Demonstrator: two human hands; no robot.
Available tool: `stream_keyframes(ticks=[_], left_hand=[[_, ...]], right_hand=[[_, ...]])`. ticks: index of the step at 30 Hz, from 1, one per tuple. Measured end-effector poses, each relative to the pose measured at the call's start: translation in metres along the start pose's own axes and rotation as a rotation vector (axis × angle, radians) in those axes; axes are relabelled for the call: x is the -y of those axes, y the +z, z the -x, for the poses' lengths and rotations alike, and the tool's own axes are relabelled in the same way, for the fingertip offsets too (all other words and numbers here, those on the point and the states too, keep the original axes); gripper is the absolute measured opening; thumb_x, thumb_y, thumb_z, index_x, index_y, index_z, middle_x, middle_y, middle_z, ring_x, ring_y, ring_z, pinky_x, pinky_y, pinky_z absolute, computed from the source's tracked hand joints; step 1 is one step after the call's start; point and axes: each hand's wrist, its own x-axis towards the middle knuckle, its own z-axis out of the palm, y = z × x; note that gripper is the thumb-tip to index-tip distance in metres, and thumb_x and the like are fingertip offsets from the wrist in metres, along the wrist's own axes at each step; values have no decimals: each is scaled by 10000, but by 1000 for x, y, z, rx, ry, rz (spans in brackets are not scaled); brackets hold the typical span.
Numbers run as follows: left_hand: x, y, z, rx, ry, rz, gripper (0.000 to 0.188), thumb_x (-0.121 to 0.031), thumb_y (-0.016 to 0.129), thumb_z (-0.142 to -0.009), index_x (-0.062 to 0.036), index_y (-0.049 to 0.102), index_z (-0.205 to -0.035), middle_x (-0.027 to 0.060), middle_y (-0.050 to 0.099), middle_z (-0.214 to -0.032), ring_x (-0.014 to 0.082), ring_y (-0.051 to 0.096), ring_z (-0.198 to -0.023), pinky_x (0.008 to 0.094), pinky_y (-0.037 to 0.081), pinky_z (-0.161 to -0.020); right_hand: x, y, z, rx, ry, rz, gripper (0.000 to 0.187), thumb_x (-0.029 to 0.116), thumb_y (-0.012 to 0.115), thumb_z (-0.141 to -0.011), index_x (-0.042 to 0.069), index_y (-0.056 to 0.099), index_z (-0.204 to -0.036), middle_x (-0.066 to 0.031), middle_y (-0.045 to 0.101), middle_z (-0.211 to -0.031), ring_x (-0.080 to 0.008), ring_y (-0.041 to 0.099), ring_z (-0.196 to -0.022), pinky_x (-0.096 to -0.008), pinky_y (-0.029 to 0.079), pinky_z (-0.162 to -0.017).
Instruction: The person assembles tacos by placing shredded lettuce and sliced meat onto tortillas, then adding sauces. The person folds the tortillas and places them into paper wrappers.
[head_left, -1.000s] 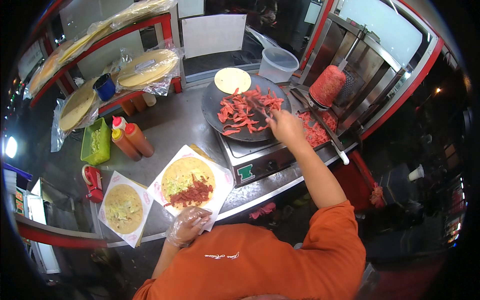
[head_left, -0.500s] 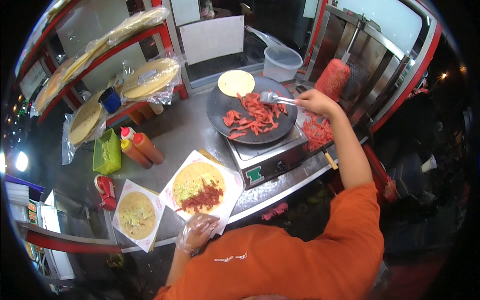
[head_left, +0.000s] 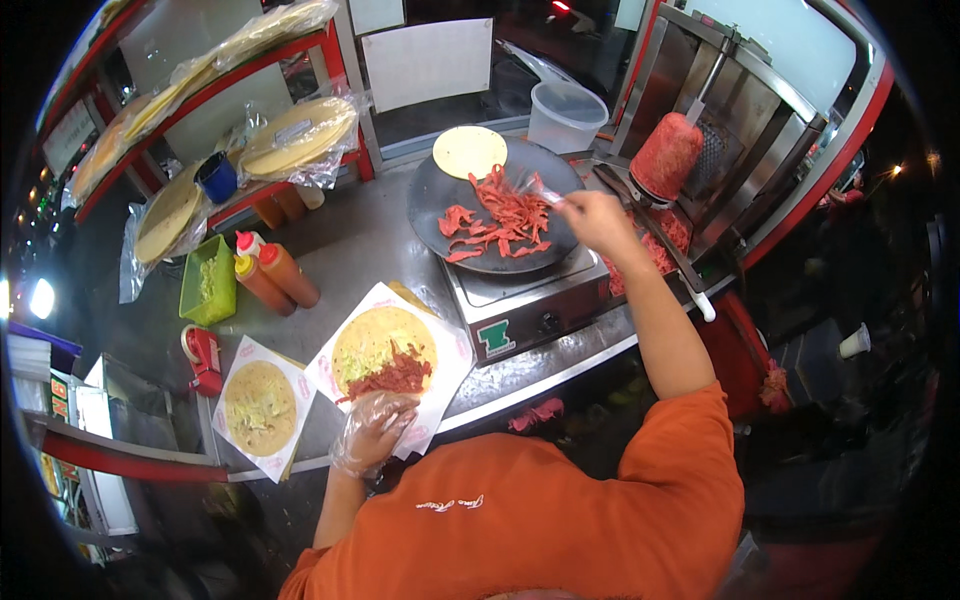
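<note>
My right hand (head_left: 597, 222) is closed on metal tongs (head_left: 541, 192), whose tips are blurred among strips of reddish meat (head_left: 508, 215) on a round black griddle (head_left: 425, 215). A pale flatbread (head_left: 470, 152) lies at the griddle's far edge. My left hand (head_left: 368, 436), in a clear plastic glove, rests with fingers laid over the near edge of a white paper sheet (head_left: 448, 362). On that sheet is a flatbread (head_left: 385, 325) topped with shredded greens and a heap of red meat (head_left: 393, 374). To its left, a second flatbread (head_left: 262, 400) with shredded topping lies on another sheet.
Squeeze bottles (head_left: 285, 275) stand beside a green bin (head_left: 208, 285) of shredded greens. A red tape dispenser (head_left: 203, 360) sits left. Bagged flatbreads (head_left: 300, 140) fill the shelves. Behind the griddle is a clear tub (head_left: 566, 118); right, a meat spit (head_left: 667, 155) and a long knife (head_left: 680, 260).
My right hand and the tongs have moved slightly left and nearer over the meat. My left hand's fingers have shifted up to the filled flatbread's near edge. The whole view has shifted a little.
</note>
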Motion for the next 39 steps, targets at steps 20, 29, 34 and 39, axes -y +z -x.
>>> stream_keyframes(ticks=[20,29,34,39], left_hand=[[7,6,32,141,-76,142,172,-88,754,-913,-66,749,-1083,117,753,-1042,341,709,-963,443,556,-832],[-14,23,22,198,-235,102,172,-153,745,-960,-77,763,-1113,123,766,-1056,322,725,-986,411,563,-875],[-24,27,15,270,-210,224,187,-172,754,-958,-77,764,-1119,109,775,-1095,304,738,-999,399,574,-877],[-35,46,-15,386,-116,212,197,-215,714,-995,-74,760,-1125,109,771,-1108,301,734,-1012,400,574,-888]], right_hand=[[68,31,20,69,172,-180,356,349,675,-1007,12,771,-1068,-170,704,-764,-272,685,-698,-413,529,-687],[48,32,74,120,-78,-156,390,389,746,-956,69,760,-1179,-218,751,-1021,-404,725,-994,-452,550,-876],[-45,13,80,-591,392,-59,507,444,744,-945,47,729,-1259,-241,742,-1180,-409,710,-1109,-476,555,-935],[-148,8,88,-296,482,556,406,377,796,-896,122,757,-1210,-108,744,-1137,-339,645,-1140,-489,478,-967]])
